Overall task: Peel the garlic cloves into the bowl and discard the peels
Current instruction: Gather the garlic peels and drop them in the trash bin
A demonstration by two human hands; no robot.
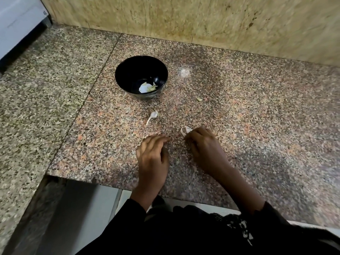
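A black bowl (141,76) stands on the granite counter (239,111) and holds pale garlic pieces (147,87). In front of it lies a white garlic stem piece (152,116). A small garlic bit (199,99) lies to the bowl's right. My right hand (206,148) pinches white garlic peels (186,131) at its fingertips, low on the counter. To its left, my left hand (152,159) rests on the counter, fingers loosely bent; whether it holds anything is hidden.
A beige tiled wall (202,21) backs the counter. A second granite slab (36,92) runs along the left, with a white appliance (16,24) at the far left corner. The counter's front edge is just below my wrists.
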